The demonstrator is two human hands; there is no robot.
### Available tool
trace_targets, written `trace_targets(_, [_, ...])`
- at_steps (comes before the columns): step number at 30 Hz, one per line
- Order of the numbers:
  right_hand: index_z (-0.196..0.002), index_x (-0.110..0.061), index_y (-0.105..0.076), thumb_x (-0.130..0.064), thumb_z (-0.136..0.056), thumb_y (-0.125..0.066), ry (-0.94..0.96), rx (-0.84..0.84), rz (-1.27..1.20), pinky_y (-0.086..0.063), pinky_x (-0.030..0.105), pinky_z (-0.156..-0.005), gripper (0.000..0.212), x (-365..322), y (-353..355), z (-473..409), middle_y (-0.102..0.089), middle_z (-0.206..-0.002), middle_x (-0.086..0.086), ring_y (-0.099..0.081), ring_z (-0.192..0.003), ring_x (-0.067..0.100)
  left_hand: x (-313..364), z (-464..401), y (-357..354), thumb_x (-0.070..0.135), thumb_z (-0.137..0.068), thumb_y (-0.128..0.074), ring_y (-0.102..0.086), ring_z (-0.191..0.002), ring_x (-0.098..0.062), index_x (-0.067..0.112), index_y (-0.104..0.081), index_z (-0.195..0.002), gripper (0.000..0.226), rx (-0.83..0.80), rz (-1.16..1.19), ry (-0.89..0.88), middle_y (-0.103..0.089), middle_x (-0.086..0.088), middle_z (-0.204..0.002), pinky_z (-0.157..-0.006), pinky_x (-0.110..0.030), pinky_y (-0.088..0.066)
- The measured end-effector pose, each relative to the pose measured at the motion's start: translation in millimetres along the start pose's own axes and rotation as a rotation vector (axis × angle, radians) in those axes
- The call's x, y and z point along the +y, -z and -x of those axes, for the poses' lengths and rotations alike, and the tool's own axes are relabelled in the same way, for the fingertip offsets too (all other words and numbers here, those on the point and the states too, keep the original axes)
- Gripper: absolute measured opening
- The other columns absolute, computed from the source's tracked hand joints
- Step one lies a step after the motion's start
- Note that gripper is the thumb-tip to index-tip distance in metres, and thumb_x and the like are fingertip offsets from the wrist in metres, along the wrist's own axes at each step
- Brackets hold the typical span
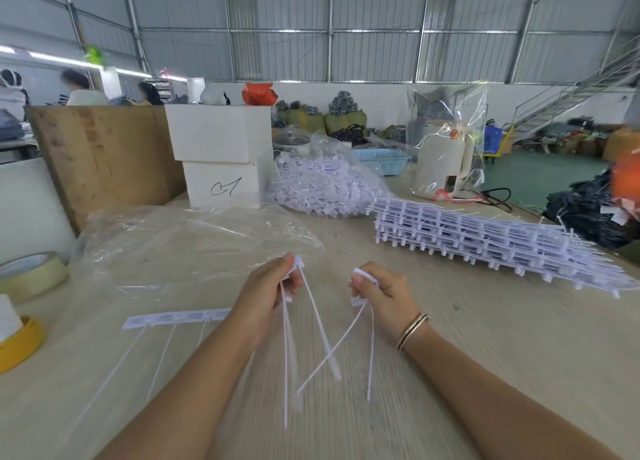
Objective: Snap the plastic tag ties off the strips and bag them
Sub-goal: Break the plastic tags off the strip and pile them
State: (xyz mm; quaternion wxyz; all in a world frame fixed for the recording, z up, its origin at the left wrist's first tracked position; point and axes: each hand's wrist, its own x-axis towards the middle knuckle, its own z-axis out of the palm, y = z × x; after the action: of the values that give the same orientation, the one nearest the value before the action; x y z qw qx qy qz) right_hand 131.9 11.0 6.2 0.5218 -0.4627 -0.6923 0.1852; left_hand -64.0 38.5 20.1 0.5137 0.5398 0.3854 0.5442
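Observation:
My left hand (268, 288) pinches the heads of white tag ties (313, 316), whose long tails hang down toward me. My right hand (382, 295) pinches other white tag ties (370, 348), tails crossing under the left ones. Both hands hover above the wooden table (450, 355), a little apart. A white strip (173, 319) with a few ties attached lies flat left of my left forearm. An empty clear plastic bag (194, 245) lies beyond the hands. A stack of full strips (485, 241) sits at the right.
A clear bag of loose white ties (322, 186) lies at the table's back. Two white boxes (221, 154) and a wooden board (100, 154) stand behind. Tape rolls (31, 272) sit at the left edge. A bagged white kettle (443, 158) and a blue basket (381, 160) stand at the far right.

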Motion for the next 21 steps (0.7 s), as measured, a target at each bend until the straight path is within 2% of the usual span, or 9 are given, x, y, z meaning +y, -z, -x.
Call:
trace_targets(3, [-0.060, -0.025, -0.047, -0.029, -0.083, -0.048, -0.040, 0.046, -0.078, -0.034, 0.045, -0.082, 0.023, 2, -2, -2, -0.046, -0.062, -0.010, -0.046, -0.065, 0.015, -4, 0, -2, 0.023, -0.097, -0.046, -0.045, -0.048, -0.007, 0.016, -0.067, -0.066, 0.038, 0.074, -0.106, -0.070, -0.052, 0.006, -0.054, -0.050, -0.017, -0.037])
trace_targets(5, [-0.058, -0.024, -0.043, -0.024, -0.078, -0.047, -0.063, 0.092, -0.099, -0.029, 0.041, -0.078, 0.021, 4, 0, -3, -0.041, -0.063, -0.005, -0.041, -0.065, 0.015, -6, 3, -6, 0.019, -0.097, -0.046, -0.045, -0.049, -0.006, 0.010, -0.060, -0.066, 0.035, 0.078, -0.254, -0.118, -0.050, 0.006, -0.054, -0.052, -0.016, -0.037])
trace_targets(7, [-0.056, -0.026, -0.041, -0.026, -0.075, -0.044, -0.048, 0.085, 0.002, -0.031, 0.042, -0.078, 0.019, 7, 2, -3, -0.041, -0.066, -0.005, -0.042, -0.067, 0.017, -10, 5, -7, 0.015, -0.096, -0.046, -0.046, -0.053, -0.009, 0.009, -0.054, -0.065, 0.033, 0.063, -0.390, -0.163, -0.052, 0.004, -0.056, -0.058, -0.021, -0.038])
trace_targets(9, [-0.058, -0.029, -0.043, -0.043, -0.071, -0.032, -0.061, 0.035, 0.209, -0.025, 0.036, -0.078, 0.022, 8, 2, -3, -0.042, -0.073, -0.008, -0.045, -0.073, 0.013, -14, 7, -7, 0.012, -0.093, -0.047, -0.046, -0.053, -0.006, 0.014, -0.054, -0.068, 0.026, 0.026, -0.516, -0.187, -0.056, 0.005, -0.059, -0.056, -0.017, -0.036])
trace_targets(11, [-0.070, -0.027, -0.052, -0.053, -0.066, -0.022, -0.092, -0.003, 0.464, -0.015, 0.029, -0.072, 0.040, 12, 1, -6, -0.044, -0.087, -0.009, -0.045, -0.086, 0.009, -16, 9, -7, 0.008, -0.089, -0.047, -0.045, -0.051, -0.002, 0.022, -0.053, -0.072, 0.023, -0.006, -0.611, -0.178, -0.060, 0.005, -0.062, -0.050, -0.014, -0.034])
trace_targets(13, [-0.089, -0.024, -0.061, -0.049, -0.077, -0.035, -0.110, -0.045, 0.650, -0.011, 0.027, -0.071, 0.038, 18, 2, -10, -0.045, -0.103, -0.008, -0.045, -0.100, 0.010, -18, 9, -7, 0.005, -0.087, -0.046, -0.045, -0.049, -0.002, 0.027, -0.052, -0.074, 0.026, -0.016, -0.671, -0.174, -0.063, 0.005, -0.064, -0.048, -0.016, -0.033])
trace_targets(15, [-0.104, -0.024, -0.061, -0.036, -0.085, -0.051, -0.131, -0.107, 0.703, -0.012, 0.026, -0.077, 0.025, 25, 3, -11, -0.045, -0.116, -0.007, -0.043, -0.111, 0.012, -18, 9, -7, 0.007, -0.088, -0.045, -0.044, -0.047, -0.003, 0.027, -0.051, -0.075, 0.025, -0.031, -0.736, -0.187, -0.064, 0.003, -0.067, -0.047, -0.018, -0.033])
trace_targets(16, [-0.110, -0.027, -0.060, -0.033, -0.085, -0.053, -0.143, -0.150, 0.716, -0.013, 0.026, -0.080, 0.026, 27, 4, -11, -0.045, -0.120, -0.008, -0.043, -0.114, 0.012, -18, 9, -7, 0.008, -0.089, -0.045, -0.045, -0.048, -0.004, 0.026, -0.051, -0.077, 0.022, -0.040, -0.783, -0.200, -0.065, 0.002, -0.069, -0.049, -0.021, -0.034])
trace_targets(21, [-0.125, -0.043, -0.051, -0.031, -0.083, -0.038, -0.128, -0.238, 0.674, -0.012, 0.026, -0.082, 0.045, 20, 4, -8, -0.047, -0.126, -0.014, -0.042, -0.114, 0.007, -13, 12, -9, 0.016, -0.093, -0.044, -0.051, -0.059, -0.015, 0.022, -0.054, -0.092, 0.012, -0.042, -1.015, -0.325, -0.066, 0.002, -0.077, -0.064, -0.029, -0.033])
